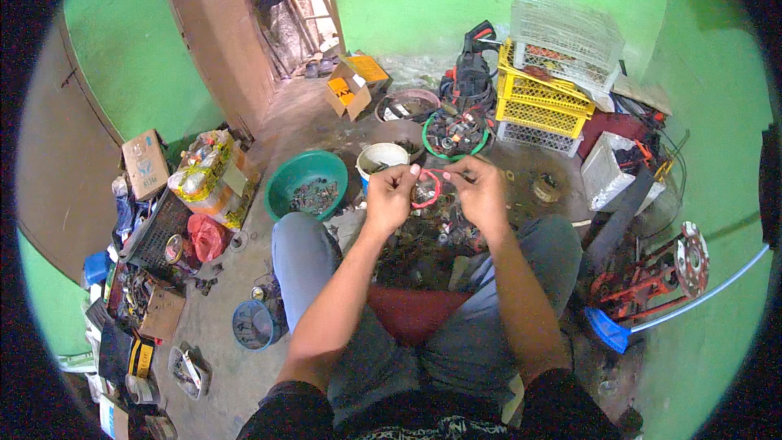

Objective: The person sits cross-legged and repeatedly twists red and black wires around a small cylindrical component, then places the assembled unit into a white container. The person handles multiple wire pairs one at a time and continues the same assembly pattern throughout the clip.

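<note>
A thin red wire (437,192), bent into a loop, is held up in front of my knees. My left hand (388,200) pinches one side of it between thumb and fingers. On the other side, my right hand (481,198) has its fingertips closed on the wire's end. Below the hands, a dark heap of scrap pieces (419,257) lies on the floor between my legs, partly hidden by my arms. Just beyond my left hand stands a white bucket (383,152); a green basin (281,175) with small dark pieces is to its left.
A green-rimmed basket (427,140) of parts and stacked yellow crates (538,110) stand ahead. To the right are a red metal frame (643,285) and a blue broom-like head (608,330). A blue container (252,324) and piled clutter (163,253) lie left.
</note>
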`<state>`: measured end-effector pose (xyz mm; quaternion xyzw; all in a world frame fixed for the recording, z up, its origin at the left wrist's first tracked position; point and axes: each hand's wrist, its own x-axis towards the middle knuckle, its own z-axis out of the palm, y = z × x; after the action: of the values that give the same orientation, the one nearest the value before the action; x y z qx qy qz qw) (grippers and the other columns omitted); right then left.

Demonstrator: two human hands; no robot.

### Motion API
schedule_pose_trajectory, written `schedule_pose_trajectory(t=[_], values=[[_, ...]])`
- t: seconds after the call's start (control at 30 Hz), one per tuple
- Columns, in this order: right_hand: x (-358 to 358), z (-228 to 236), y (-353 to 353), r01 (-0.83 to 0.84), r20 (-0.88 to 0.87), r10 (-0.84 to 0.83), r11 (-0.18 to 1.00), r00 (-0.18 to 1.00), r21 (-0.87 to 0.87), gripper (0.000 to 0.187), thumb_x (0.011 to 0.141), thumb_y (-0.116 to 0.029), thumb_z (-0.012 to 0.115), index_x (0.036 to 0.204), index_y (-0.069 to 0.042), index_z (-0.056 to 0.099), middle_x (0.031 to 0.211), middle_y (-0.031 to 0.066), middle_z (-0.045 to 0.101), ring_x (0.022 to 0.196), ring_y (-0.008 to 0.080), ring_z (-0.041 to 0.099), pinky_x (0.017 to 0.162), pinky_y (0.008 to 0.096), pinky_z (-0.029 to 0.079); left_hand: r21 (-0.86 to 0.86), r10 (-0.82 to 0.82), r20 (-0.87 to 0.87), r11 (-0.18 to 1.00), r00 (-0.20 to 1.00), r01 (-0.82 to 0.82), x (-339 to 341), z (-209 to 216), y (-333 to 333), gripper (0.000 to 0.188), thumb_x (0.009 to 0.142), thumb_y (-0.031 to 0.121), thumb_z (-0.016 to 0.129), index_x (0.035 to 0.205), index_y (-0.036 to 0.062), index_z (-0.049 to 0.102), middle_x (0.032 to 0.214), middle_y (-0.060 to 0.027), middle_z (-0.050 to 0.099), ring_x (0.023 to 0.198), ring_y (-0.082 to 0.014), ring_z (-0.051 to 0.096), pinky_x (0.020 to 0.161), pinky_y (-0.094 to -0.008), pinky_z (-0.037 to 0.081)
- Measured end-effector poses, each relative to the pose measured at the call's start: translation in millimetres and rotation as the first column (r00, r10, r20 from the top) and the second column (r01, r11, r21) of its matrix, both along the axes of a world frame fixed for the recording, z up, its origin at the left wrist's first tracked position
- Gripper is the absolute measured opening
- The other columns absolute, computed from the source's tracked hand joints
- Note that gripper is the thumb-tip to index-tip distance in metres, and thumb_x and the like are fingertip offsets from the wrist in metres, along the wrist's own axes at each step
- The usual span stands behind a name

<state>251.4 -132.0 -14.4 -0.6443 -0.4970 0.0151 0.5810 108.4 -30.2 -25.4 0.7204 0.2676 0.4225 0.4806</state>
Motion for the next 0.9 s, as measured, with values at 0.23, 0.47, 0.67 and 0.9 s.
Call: schedule_pose_trajectory(t=[0.23, 0.47, 0.67, 0.9], values=[[27.3, -74.6, 19.3, -0.112, -0.21, 0.093, 0.991, 0.973, -0.077, 0.004, 0.079, -0.001, 0.07, 0.083, 0.0, 0.07, 0.077, 0.0105, 0.071, 0.072, 0.022, 0.069, 0.068, 0.0347, 0.051, 0.08, 0.032, 0.036, 0.996, 0.999, -0.035, 48.4, -48.2, 16.0, 0.03, 0.098, 0.022, 0.062, 0.084, -0.0027, 0.072, 0.057, 0.0025, 0.053, 0.056, -0.0044, 0.044, 0.051, -0.0274, 0.036], [47.4, -96.0, 4.7, -0.221, -0.494, 0.148, 0.971, 0.857, -0.093, 0.008, 0.083, -0.002, 0.072, 0.088, 0.004, 0.069, 0.076, 0.0091, 0.071, 0.068, 0.0153, 0.068, 0.059, 0.0282, 0.054, 0.149, 0.039, -0.053, 0.988, 0.998, -0.03, 74.1, -61.3, 2.7, 0.028, 0.095, 0.022, 0.064, 0.086, -0.0038, 0.071, 0.067, -0.0057, 0.064, 0.065, -0.0089, 0.053, 0.06, -0.032, 0.045], [37.0, -86.6, -10.8, -0.458, -0.843, 0.341, 0.879, 0.416, 0.13, 0.016, 0.087, -0.001, 0.067, 0.103, 0.004, 0.067, 0.101, 0.0161, 0.07, 0.086, 0.0251, 0.071, 0.076, 0.0359, 0.061, 0.377, 0.049, -0.01, 0.925, 0.999, -0.042, 59.1, -52.7, -4.0, 0.019, 0.093, 0.013, 0.065, 0.085, -0.0029, 0.071, 0.065, -0.0162, 0.065, 0.053, -0.0171, 0.057, 0.052, -0.0344, 0.044], [21.1, -79.2, -5.8, -0.512, -0.904, 0.42, 0.796, 0.083, 0.323, 0.024, 0.096, -0.015, 0.062, 0.117, -0.004, 0.064, 0.107, 0.0111, 0.069, 0.1, 0.0238, 0.067, 0.091, 0.0466, 0.055, 0.443, 0.096, 0.026, 0.891, 0.995, -0.098, 35.7, -52.4, -2.6, 0.013, 0.09, 0.008, 0.066, 0.087, -0.0038, 0.071, 0.075, -0.018, 0.069, 0.061, -0.0272, 0.067, 0.057, -0.0352, 0.05]])
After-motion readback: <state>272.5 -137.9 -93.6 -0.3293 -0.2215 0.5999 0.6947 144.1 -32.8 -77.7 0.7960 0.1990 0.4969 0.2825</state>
